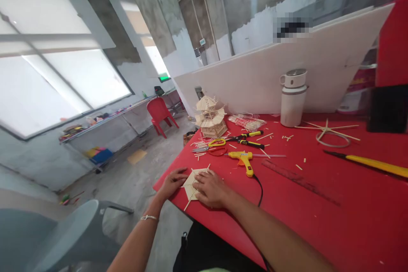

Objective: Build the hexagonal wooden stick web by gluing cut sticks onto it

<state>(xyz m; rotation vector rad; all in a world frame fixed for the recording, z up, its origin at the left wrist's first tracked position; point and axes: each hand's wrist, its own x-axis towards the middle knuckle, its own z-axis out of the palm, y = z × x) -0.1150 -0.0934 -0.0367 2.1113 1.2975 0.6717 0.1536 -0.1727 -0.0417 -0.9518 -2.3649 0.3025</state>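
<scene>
A flat hexagonal panel of pale wooden sticks (190, 192) lies at the near left edge of the red table, with thin sticks jutting from its corners. Fingers spread, my right hand (211, 188) rests flat on the panel's right half and hides part of it. My left hand (174, 182) is at the panel's left side, fingers stretched toward its edge and holding nothing I can see. Beyond the hands lie a yellow hot glue gun (245, 160) with a glue stick in it, scissors (208, 146) and yellow-black pliers (251, 139).
A small stick pagoda (210, 117) stands at the table's far left corner, beside bagged sticks (248, 121). Farther right are a white flask (292, 102), a stick star on a ring (328, 131), a transparent ruler (299, 182) and a yellow-handled tool (376, 164). The glue gun's cord (262, 191) trails toward me.
</scene>
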